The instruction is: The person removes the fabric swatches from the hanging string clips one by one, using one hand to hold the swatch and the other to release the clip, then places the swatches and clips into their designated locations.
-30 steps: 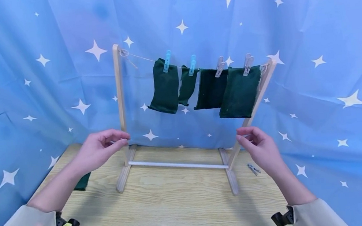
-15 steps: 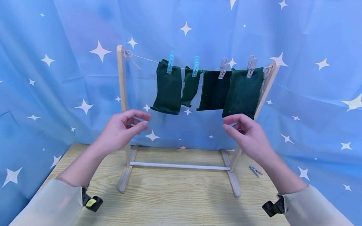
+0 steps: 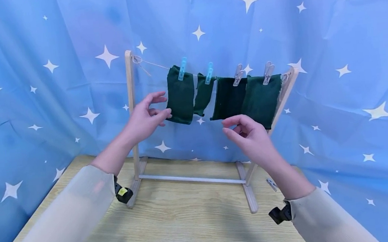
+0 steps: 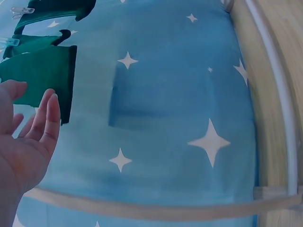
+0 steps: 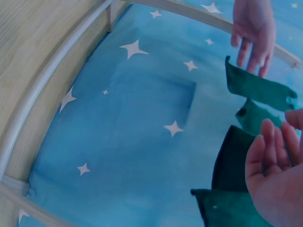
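Observation:
Several dark green cloths hang in a row from a string [image 3: 154, 64] on a wooden rack [image 3: 130, 92]. A blue clothespin [image 3: 182, 69] holds the leftmost cloth [image 3: 182, 98], and another blue clothespin [image 3: 209, 73] the narrow cloth [image 3: 203, 93]. Clear clothespins [image 3: 237, 75] fasten the two cloths on the right. My left hand [image 3: 145, 118] is at the leftmost cloth's left edge, fingers spread and fingertips overlapping its lower corner. In front of the rightmost cloth [image 3: 264, 99], my right hand [image 3: 250, 136] has loosely bent fingers and holds nothing.
The rack stands on a wooden table [image 3: 176, 225], its white crossbar [image 3: 193, 179] low between the feet. A small clothespin [image 3: 271, 184] lies by the right foot, partly behind my right forearm. A blue star-patterned curtain [image 3: 69, 83] surrounds the table.
My left hand has risen and moved right, from beside the left post to the leftmost cloth. My right hand has moved left and up, now overlapping the rightmost cloth's lower edge.

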The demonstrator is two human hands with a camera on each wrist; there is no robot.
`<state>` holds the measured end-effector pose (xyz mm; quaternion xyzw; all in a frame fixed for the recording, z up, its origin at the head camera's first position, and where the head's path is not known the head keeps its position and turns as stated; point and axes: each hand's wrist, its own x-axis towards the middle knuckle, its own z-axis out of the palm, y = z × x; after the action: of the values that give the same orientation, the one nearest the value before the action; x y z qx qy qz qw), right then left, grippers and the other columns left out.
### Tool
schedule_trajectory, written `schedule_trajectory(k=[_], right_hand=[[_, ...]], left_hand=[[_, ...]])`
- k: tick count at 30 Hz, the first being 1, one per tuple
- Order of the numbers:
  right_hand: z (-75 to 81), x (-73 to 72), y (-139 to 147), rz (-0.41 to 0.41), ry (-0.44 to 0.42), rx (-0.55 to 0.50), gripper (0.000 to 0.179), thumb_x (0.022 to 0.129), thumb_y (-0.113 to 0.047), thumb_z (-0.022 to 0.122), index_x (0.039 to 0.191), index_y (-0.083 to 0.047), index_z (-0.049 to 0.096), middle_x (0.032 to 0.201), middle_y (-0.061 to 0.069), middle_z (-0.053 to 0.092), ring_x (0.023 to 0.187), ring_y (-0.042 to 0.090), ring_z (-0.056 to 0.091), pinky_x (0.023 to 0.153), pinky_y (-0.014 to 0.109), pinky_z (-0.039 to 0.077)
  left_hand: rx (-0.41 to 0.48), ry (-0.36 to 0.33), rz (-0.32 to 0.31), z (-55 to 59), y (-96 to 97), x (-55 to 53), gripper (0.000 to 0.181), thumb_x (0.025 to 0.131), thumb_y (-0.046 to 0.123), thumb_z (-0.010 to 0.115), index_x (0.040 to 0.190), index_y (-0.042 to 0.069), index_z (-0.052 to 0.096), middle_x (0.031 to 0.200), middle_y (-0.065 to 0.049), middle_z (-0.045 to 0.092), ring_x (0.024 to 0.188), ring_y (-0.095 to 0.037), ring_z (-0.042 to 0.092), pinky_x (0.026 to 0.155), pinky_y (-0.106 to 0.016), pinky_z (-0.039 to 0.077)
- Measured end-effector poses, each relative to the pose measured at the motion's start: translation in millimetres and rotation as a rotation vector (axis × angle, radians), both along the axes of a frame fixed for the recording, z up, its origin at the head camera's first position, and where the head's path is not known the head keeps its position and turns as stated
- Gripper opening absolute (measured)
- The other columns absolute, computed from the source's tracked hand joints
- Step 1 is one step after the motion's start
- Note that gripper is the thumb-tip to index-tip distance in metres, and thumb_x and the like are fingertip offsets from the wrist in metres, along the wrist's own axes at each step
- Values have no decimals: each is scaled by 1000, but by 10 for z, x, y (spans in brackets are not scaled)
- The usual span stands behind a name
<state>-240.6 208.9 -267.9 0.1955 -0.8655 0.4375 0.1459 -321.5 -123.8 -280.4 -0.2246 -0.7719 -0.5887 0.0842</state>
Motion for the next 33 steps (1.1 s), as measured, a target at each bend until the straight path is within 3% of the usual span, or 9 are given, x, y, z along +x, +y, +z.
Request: schedule_trajectory(k=[8, 14, 21, 26, 33], right_hand=[[77, -28, -116, 15, 10, 5, 30, 110, -28, 71, 136, -13, 71, 120, 5, 72, 87, 28, 65, 71, 24, 54], [147, -54, -185, 14, 19, 14, 29, 110, -29, 71, 135, -14, 72, 108, 8, 74, 88, 25, 66, 72, 25, 56], [328, -127, -275, 8, 51, 24, 29, 110, -30, 71, 135, -16, 72, 117, 3, 75, 88, 23, 71, 66, 27, 54], [527, -198, -399, 40, 76, 15, 33, 110, -29, 70, 138, -11, 71, 123, 4, 72, 85, 25, 71, 62, 28, 51], [765, -288, -604, 58, 84, 17, 33, 111, -30, 69, 139, -13, 71, 129, 4, 70, 81, 20, 73, 57, 29, 47]], left_hand=[[55, -47, 0, 96, 168, -131, 67, 112, 30, 67, 171, 19, 37, 164, -11, 52, 115, -27, 79, 85, -31, 66], [100, -58, -26, 137, 248, -157, 64, 111, 36, 68, 168, 19, 43, 152, -9, 65, 102, -21, 82, 77, -30, 64], [189, -35, -57, 197, 331, -162, 35, 111, 33, 69, 138, 10, 68, 123, -10, 80, 84, -14, 82, 73, -28, 65], [242, -32, -40, 190, 332, -175, 25, 111, 26, 69, 114, 2, 72, 94, -8, 80, 78, -12, 81, 71, -26, 65], [235, -37, -21, 159, 321, -200, 29, 110, 27, 70, 125, 3, 75, 106, -12, 82, 77, -13, 81, 70, -25, 64]])
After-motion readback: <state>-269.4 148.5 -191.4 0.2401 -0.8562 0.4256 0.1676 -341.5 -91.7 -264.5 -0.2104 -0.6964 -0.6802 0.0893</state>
